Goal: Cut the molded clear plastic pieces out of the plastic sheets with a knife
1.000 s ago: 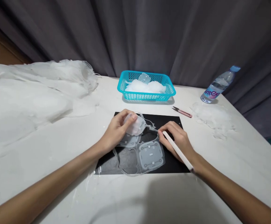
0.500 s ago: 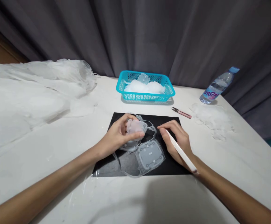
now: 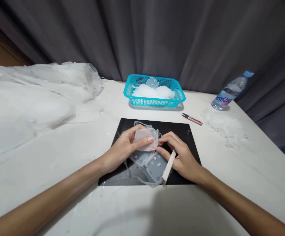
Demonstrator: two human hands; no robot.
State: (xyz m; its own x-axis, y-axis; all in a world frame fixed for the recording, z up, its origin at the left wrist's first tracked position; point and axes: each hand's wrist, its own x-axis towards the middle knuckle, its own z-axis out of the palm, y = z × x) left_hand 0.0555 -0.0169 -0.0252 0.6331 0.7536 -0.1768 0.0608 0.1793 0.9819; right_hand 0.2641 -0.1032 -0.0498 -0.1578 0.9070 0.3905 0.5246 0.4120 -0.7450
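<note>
My left hand point(image 3: 130, 141) is closed on a translucent, rounded-square plastic piece point(image 3: 142, 133), its thumb pressed across the top. My right hand point(image 3: 180, 154) is closed too, with a flat white stick-shaped tool point(image 3: 169, 166) in it. The tool's one end sticks out toward me; its other end is hidden in the hand. The right thumb and fingertips are at the right edge of the held piece. Below them, a second translucent square piece point(image 3: 155, 166) lies on a black mat point(image 3: 190, 139), joined to thin, stringy plastic edging.
A blue basket point(image 3: 154, 104) with whitish pieces stands behind the mat. Pink thread snips point(image 3: 192, 119), a water bottle point(image 3: 232, 91) and a heap of clear scraps point(image 3: 224, 126) are at the right. A large pile of translucent sheets point(image 3: 34, 101) covers the left.
My right hand has moved left to the held piece's edge. The white tool has swung, so its near end now points down-left over the mat. The connected pieces have shifted slightly.
</note>
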